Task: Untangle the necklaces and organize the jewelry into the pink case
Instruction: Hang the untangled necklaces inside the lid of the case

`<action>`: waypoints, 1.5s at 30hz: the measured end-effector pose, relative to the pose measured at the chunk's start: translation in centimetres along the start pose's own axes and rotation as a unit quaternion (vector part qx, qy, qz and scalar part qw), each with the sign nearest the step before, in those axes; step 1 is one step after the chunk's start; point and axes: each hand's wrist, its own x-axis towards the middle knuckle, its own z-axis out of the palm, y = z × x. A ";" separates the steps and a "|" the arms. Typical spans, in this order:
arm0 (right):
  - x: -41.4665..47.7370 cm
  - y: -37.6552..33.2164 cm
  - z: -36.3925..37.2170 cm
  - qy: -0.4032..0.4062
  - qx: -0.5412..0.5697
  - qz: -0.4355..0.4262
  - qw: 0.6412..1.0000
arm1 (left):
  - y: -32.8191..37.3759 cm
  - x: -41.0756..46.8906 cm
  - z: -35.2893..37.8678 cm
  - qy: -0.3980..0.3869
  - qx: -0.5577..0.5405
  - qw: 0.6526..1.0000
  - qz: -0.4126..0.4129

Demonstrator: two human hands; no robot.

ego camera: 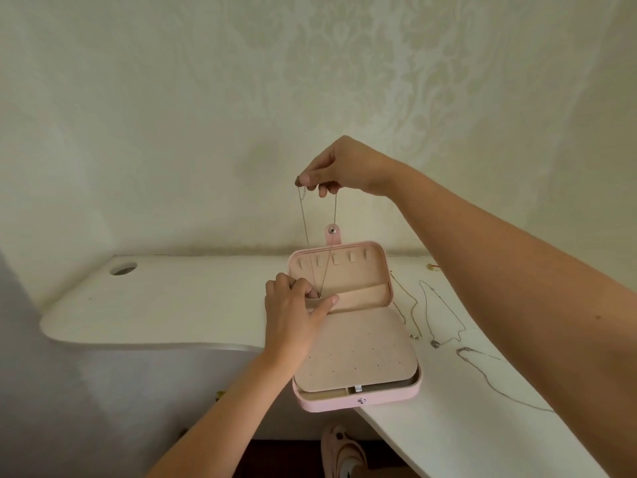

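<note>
The pink case lies open on the white surface, below and between the two hands. Its lid stands upright behind the left hand, with the snap tab pointing up. Inside the lid run a row of small hook tabs and a shallow pocket, with nothing visible in it. The lower half is covered by a beige earring panel dotted with holes (no earrings show in them). What lies in the compartments under its near edge cannot be told.

The hanging necklace runs nearly vertical, both strands dropping from the right hand and meeting in a narrow V at the left hand, in front of the lid's lining.

The right hand is raised above the case, its fingertips pinched on the top ends of the chain. The left hand rests at the pocket's edge, fingers curled and thumb stretched out. It seems to pinch the chain's low point, though the contact is too fine to be sure.

Three loose necklaces lie stretched out on the surface under the right forearm, beside the case.
</note>
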 end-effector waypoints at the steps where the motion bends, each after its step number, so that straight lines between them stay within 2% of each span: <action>1: 0.0 0.1 0.3 0.005 -0.002 0.001 1.000 | 0.0 0.0 0.0 0.003 0.003 1.000 0.001; 10: -1.6 2.3 4.7 0.020 -0.029 0.013 0.999 | 0.0 -0.2 -0.3 -0.001 0.012 1.000 0.001; 16: -1.9 3.2 6.9 0.030 -0.023 -0.031 0.999 | 0.0 -0.1 -0.3 -0.005 0.022 1.000 -0.001; 21: -1.8 4.2 8.1 0.004 -0.149 -0.072 0.986 | 0.1 -0.1 -0.4 -0.007 0.025 1.000 -0.006; 25: -1.9 5.2 8.9 0.035 -0.318 -0.132 0.938 | 0.1 -0.1 -0.4 -0.014 0.035 0.999 -0.009; 30: -2.0 5.3 8.7 0.060 -0.352 -0.181 0.916 | 0.1 -0.1 -0.3 0.000 0.037 0.999 -0.007; 39: -3.0 5.0 8.9 0.045 -0.382 -0.155 0.910 | 0.1 -0.3 -0.3 0.006 0.051 0.999 -0.002; 45: -3.3 5.6 9.5 0.041 -0.373 -0.079 0.924 | 0.1 -0.2 -0.2 0.010 0.059 0.998 -0.001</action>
